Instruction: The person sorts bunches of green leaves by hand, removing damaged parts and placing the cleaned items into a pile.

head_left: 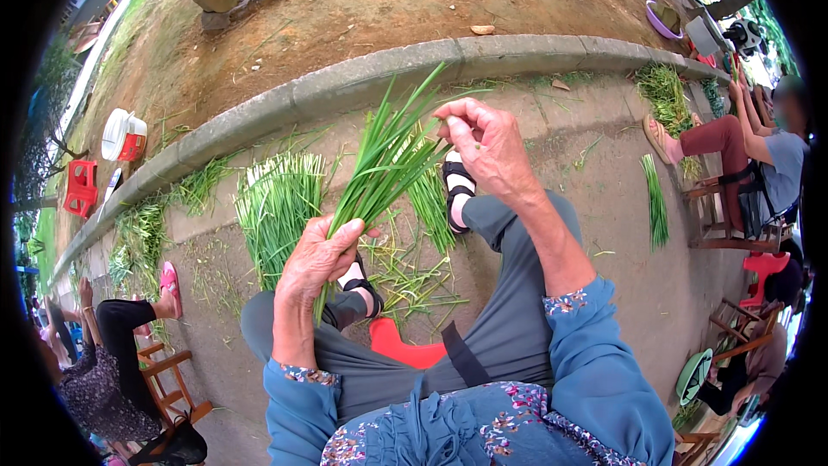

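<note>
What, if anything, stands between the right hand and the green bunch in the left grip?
Nothing visible: the right hand is at the upper part of the green bunch, which the left hand holds lower down.

Blue blouse (388, 438) with floral panels (517, 418); full blue sleeves (604, 362); flower-print cuffs (567, 301); grey trousers (524, 293); black strappy sandals (454, 170)

Grey-brown pavement (647, 293). Thick bundle of green stalks (276, 207) lies at left; smaller bunch (431, 205) beside right sandal (452, 170); yellow-green scraps (410, 280) strewn by left sandal (371, 293); slim bundle (655, 207) well apart, right.
</note>
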A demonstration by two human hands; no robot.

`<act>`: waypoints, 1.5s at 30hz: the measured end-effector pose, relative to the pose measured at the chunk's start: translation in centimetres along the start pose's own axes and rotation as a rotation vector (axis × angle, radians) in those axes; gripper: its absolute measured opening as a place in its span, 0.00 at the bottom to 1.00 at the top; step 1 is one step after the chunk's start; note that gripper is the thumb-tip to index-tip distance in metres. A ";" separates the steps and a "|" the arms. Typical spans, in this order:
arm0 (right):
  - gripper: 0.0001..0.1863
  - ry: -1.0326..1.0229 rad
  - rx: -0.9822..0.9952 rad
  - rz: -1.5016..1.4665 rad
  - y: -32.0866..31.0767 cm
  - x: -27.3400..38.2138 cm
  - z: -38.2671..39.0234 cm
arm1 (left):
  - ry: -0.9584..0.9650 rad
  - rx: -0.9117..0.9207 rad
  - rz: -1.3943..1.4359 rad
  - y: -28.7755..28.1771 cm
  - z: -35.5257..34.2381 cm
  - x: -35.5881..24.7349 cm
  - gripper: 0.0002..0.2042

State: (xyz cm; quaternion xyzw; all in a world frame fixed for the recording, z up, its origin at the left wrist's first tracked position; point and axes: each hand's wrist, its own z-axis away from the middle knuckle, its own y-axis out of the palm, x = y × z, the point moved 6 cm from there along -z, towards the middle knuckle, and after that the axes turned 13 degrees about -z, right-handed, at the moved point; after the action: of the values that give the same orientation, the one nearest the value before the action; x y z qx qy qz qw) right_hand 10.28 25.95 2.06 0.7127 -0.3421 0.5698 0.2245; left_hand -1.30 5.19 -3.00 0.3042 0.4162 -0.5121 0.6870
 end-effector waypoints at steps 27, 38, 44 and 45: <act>0.10 -0.360 0.092 0.760 1.8 1.2 0.6 | -0.010 0.033 -0.037 0.4 -0.2 0.4 0.17; 0.09 -0.120 -0.376 1.046 -6.0 0.7 -1.0 | -0.006 0.012 0.057 0.0 0.2 0.1 0.17; 0.07 -0.462 -0.384 0.865 -3.8 4.0 -0.4 | 0.015 0.005 0.059 -0.2 0.1 0.2 0.18; 0.06 -0.408 -0.335 0.744 -3.1 3.8 -0.2 | 0.013 0.002 0.062 -0.2 0.1 0.3 0.18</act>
State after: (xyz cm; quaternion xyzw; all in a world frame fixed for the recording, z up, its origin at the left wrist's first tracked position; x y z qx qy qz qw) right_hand 12.89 27.32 6.03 0.5927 -0.6997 0.3965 0.0448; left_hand -1.43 4.96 -3.19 0.3210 0.4105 -0.4891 0.6994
